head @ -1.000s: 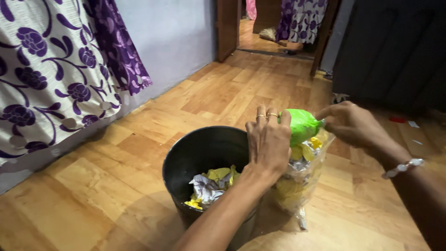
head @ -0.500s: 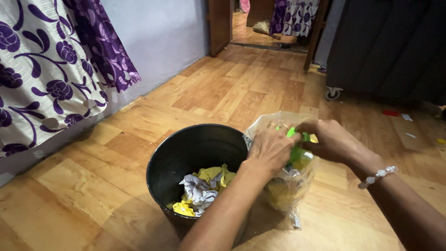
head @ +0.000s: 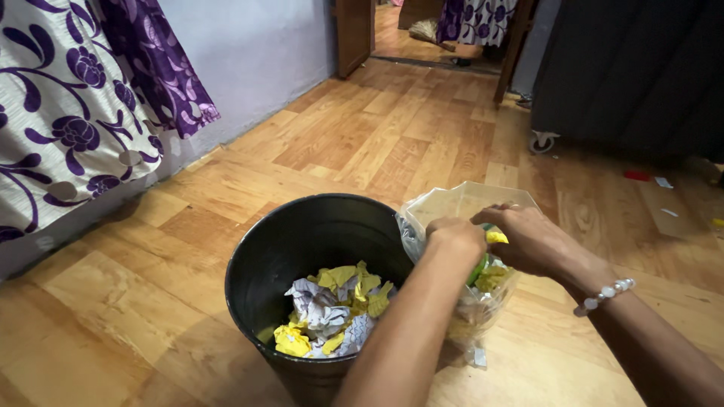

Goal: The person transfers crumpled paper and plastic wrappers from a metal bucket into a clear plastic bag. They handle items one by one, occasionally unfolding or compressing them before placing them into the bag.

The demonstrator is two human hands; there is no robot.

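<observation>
A black round bin (head: 260,249) stands on the wooden floor, holding crumpled yellow and white paper scraps (head: 332,305). Against its right side stands a clear plastic bag (head: 460,203) with more yellow scraps inside. My left hand (head: 452,235) reaches into the bag's mouth, curled around a green crumpled piece (head: 478,267) that is mostly hidden. My right hand (head: 532,237), with a white bead bracelet at the wrist, is also in the bag's mouth, pressing on the contents beside a yellow scrap (head: 496,237).
A purple-and-white floral curtain (head: 68,113) hangs at the left along a pale wall. A dark cabinet on castors (head: 626,75) stands at the back right, with small litter (head: 637,175) on the floor nearby. An open doorway (head: 445,30) lies straight ahead.
Both hands have lowered the green piece from above the bag down into it. The view has tilted and shifted slightly.
</observation>
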